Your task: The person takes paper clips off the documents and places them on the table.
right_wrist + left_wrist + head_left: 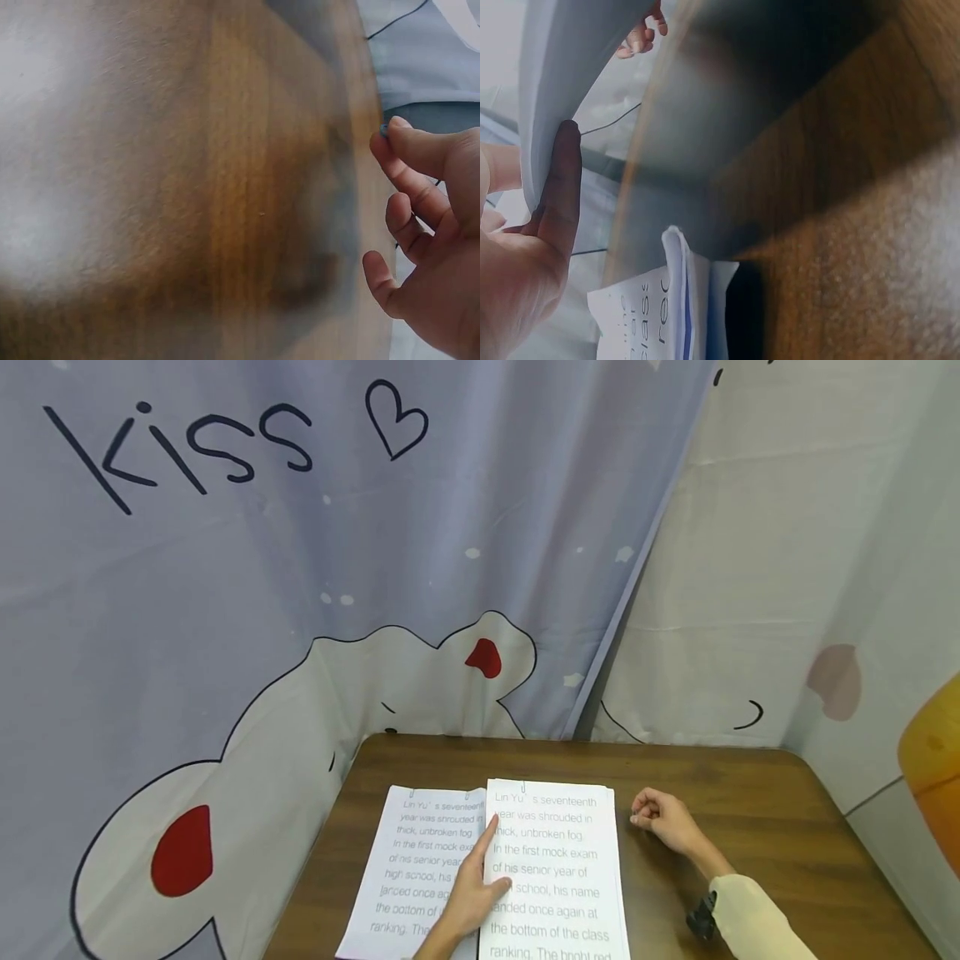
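My left hand grips the left edge of a clipped stack of printed paper, held up in front of me. In the left wrist view the sheets pass between the thumb and fingers. A small clip sits on the stack's top edge. To its right, apart from the paper, my right hand pinches a tiny teal piece, seemingly a paper clip, between thumb and forefinger; most of it is hidden. The other fingers are loosely curled.
A second printed stack lies at the left, partly behind the left hand, with clips on its top edge. Both are over a brown wooden table. A patterned curtain hangs behind. A dark wrist device is on the right wrist.
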`<state>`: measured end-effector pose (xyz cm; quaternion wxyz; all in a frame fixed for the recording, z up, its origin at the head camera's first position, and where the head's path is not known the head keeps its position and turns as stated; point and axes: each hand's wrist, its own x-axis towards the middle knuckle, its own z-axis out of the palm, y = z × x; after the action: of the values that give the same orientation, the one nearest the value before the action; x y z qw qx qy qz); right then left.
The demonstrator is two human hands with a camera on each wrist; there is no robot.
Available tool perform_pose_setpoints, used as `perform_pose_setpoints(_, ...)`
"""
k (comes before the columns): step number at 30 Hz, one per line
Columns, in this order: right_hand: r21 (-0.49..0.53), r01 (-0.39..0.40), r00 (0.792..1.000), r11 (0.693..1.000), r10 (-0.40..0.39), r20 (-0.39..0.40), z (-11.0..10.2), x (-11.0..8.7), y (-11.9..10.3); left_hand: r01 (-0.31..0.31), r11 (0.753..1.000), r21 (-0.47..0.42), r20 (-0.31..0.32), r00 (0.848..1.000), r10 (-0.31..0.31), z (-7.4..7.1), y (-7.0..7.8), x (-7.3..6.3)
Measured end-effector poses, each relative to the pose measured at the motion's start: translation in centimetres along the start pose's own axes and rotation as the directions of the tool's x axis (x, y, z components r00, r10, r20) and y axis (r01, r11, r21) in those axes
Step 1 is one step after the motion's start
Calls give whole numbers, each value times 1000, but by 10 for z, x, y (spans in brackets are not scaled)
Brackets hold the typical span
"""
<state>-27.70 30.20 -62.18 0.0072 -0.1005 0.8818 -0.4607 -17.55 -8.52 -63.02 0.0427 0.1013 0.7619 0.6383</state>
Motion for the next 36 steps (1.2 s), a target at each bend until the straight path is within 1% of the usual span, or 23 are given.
perform_pose_setpoints(5, -51, -4, 1000, 999, 5, 18, 2, -5, 3, -3, 1000, 11, 4, 1000, 3, 2, 1, 1)
perform_pose_setpoints(8, -108, -5, 1000, 994, 7, 19, 4, -7, 5, -5, 1000, 9, 7, 1000, 5, 2, 1, 0)
perform_pose_setpoints(12, -237, 5, 1000, 972, -4, 4, 8, -8, 7, -8, 1000, 2, 8, 1000, 8, 2, 0, -1)
perform_pose_setpoints(16, -307, 30, 999, 951, -33, -6, 10, -9, 8, -10, 1000, 1, 10, 1000, 10, 2, -2, -1)
perform_pose_setpoints(21, -338, 16, 1000, 941, -21, -9, 12, -9, 10, -16, 1000, -7, 20, 1000, 16, 2, -2, -1)
perform_pose_setpoints(22, -348, 6, 1000, 937, -10, -12, 12, -9, 11, -25, 1000, -4, 22, 999, 25, 2, -2, -1)
perform_pose_setpoints(25, -366, -15, 1000, 930, 9, -17, 12, -10, 12, -26, 1000, -6, 25, 999, 26, 3, -1, -1)
perform_pose_setpoints(31, -381, -38, 999, 924, 31, -26, 11, -12, 12, -7, 999, -36, 40, 999, 9, 5, -1, -2)
perform_pose_setpoints(34, -398, -52, 998, 916, 36, -47, 10, -13, 8, -3, 1000, -14, 34, 999, 4, 6, -2, -3)
perform_pose_setpoints(36, -400, -60, 997, 914, 34, -73, 9, -13, 5, -12, 1000, 4, 30, 999, 12, 7, -3, -4)
